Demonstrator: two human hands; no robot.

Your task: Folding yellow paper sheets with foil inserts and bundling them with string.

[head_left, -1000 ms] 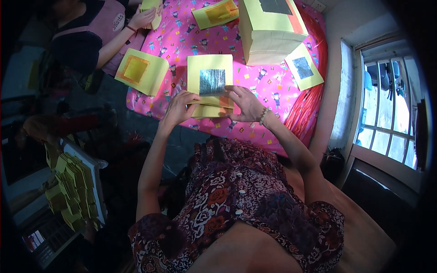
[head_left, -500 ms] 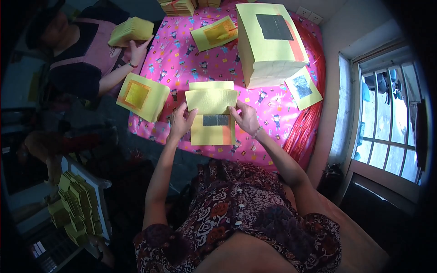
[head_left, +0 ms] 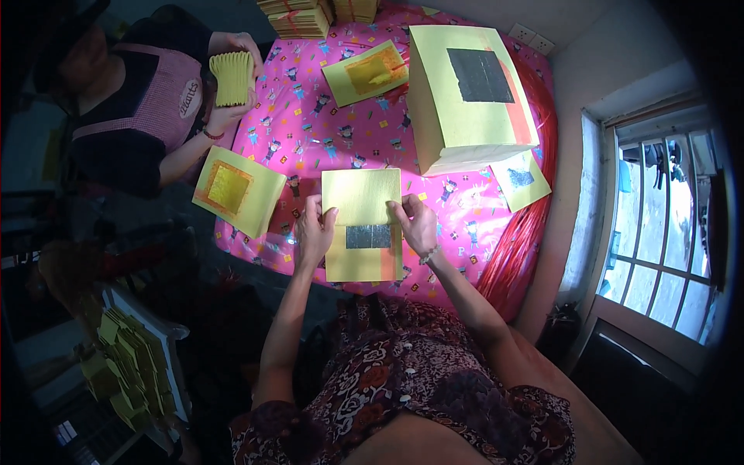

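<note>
Two hands on one joss-paper sheet [head_left: 349,265], which lies just inside the near edge of the pink-covered worktop [head_left: 310,132]. Left hand [head_left: 314,234] pinches the left near corner of the plain flap [head_left: 361,195], thumb on top; right hand [head_left: 418,225] pinches the right near corner, same grip. Flap covers the far part of the dark foil patch [head_left: 368,237]; the near part and the red-orange stripe [head_left: 387,265] show. Step reads as folding. Doing it well: draw both corners evenly, keep the flap's near edge square to the sheet's sides, line up side edges before pressing, crease from the middle outward. Light thumbs over the foil, it probably scuffs easily; uneven pull could skew the fold. Can't tell whether the far bend is creased. Tall joss-paper stack [head_left: 434,58] stands toward the far right corner, apart from both hands; gold-foil sheet [head_left: 229,188] by the left edge, red strands [head_left: 508,267] along the right edge.
</note>
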